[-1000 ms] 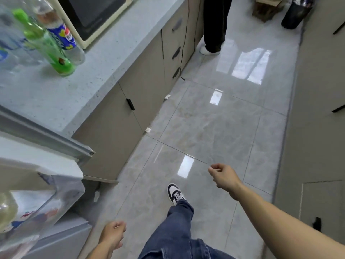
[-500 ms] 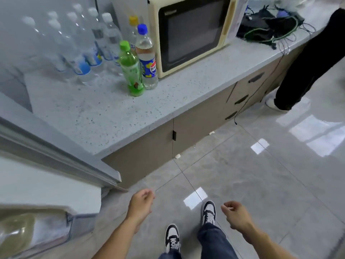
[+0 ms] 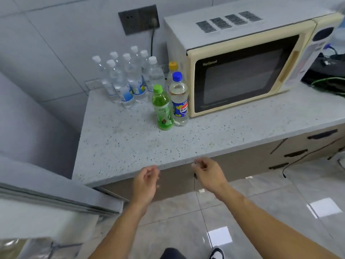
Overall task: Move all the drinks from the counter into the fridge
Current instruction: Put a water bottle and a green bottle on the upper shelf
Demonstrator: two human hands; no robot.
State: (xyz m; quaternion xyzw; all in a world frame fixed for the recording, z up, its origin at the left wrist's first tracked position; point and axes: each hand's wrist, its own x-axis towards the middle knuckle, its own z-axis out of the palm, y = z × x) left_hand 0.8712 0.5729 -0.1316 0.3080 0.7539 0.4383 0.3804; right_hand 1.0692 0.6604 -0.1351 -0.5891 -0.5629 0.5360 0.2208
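On the speckled counter (image 3: 119, 143) stand a green bottle (image 3: 162, 109), a clear bottle with a blue cap (image 3: 179, 100) right beside it, and a yellow-capped bottle (image 3: 172, 69) behind them. Several clear water bottles (image 3: 127, 79) cluster at the back near the wall. My left hand (image 3: 146, 182) and my right hand (image 3: 209, 172) hover at the counter's front edge, fingers loosely curled, both holding nothing. The open fridge door (image 3: 46, 208) shows at the lower left.
A cream microwave (image 3: 242, 71) stands right of the bottles, with a tangle of cables (image 3: 328, 81) beyond it. A wall socket (image 3: 139, 19) is above. Drawers (image 3: 298, 152) lie under the counter. Glossy tiled floor (image 3: 280, 212) is below.
My view has swung from the floor up to the counter. Both hands have risen from low near my legs to the counter's front edge, closer to the bottles.
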